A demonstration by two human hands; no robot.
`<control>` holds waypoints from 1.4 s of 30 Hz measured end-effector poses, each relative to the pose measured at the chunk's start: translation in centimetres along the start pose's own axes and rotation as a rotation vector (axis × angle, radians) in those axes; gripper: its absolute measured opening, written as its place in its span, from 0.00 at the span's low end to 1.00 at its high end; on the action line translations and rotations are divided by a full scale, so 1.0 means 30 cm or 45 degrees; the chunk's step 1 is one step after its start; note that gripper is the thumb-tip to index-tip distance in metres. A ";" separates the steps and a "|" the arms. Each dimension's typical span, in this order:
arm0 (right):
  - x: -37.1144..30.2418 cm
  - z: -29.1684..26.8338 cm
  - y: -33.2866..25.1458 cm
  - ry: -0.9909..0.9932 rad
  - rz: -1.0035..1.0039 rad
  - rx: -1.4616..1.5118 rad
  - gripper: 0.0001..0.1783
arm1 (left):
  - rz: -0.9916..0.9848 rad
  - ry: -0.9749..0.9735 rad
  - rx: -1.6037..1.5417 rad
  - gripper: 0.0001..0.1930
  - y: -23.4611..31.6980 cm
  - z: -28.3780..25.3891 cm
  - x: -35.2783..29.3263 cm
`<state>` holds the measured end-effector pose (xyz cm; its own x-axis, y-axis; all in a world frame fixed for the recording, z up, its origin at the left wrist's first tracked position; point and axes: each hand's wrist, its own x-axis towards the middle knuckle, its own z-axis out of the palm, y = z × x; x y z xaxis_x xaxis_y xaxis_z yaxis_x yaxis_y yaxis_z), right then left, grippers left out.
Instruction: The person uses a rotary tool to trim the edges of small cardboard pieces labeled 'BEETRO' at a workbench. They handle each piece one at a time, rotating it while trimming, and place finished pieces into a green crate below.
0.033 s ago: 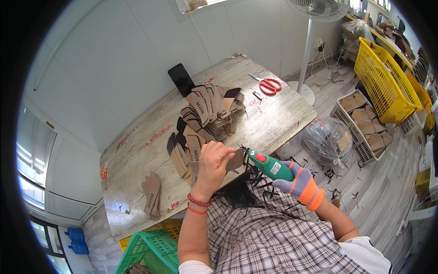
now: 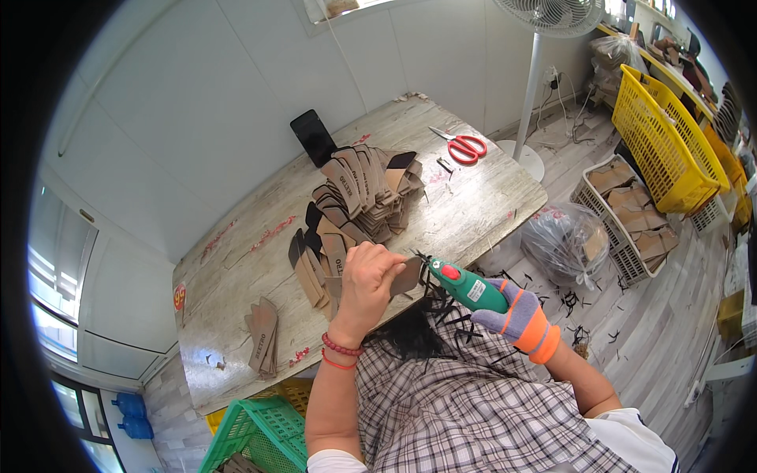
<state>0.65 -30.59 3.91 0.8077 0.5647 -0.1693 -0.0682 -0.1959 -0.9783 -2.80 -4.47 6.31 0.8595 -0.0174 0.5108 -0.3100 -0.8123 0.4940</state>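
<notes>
My bare left hand, with red bracelets at the wrist, pinches a flat brown-grey cut piece over the table's front edge. In my right hand, wearing a grey and orange glove, is a green electric cutter with a red button. Its dark tip meets the piece's right edge, where thin black strips hang; the exact contact is too small to tell. Beyond my left hand lies a heap of similar tan and black pieces. A smaller stack rests at the table's left.
Red-handled scissors and a dark phone lie on the worn table. Black scraps cover my plaid apron. A green crate stands below left; a plastic bag, filled crate, yellow basket and fan stand right.
</notes>
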 end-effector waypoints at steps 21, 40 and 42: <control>0.015 0.005 0.024 -0.044 -0.065 -0.082 0.33 | 0.193 -0.160 0.213 0.03 0.023 -0.079 0.062; -0.002 0.030 0.070 0.040 0.024 -0.103 0.29 | -1.147 0.316 1.091 0.08 -0.587 -0.367 -0.516; 0.001 0.035 0.063 0.027 0.044 -0.068 0.29 | -0.982 0.387 1.129 0.09 -0.579 -0.285 -0.444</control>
<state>-0.08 -30.09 1.94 0.8177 0.5398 -0.2000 -0.0656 -0.2578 -0.9640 -12.35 14.86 -3.07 0.5283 0.6875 0.4983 0.7289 -0.6682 0.1491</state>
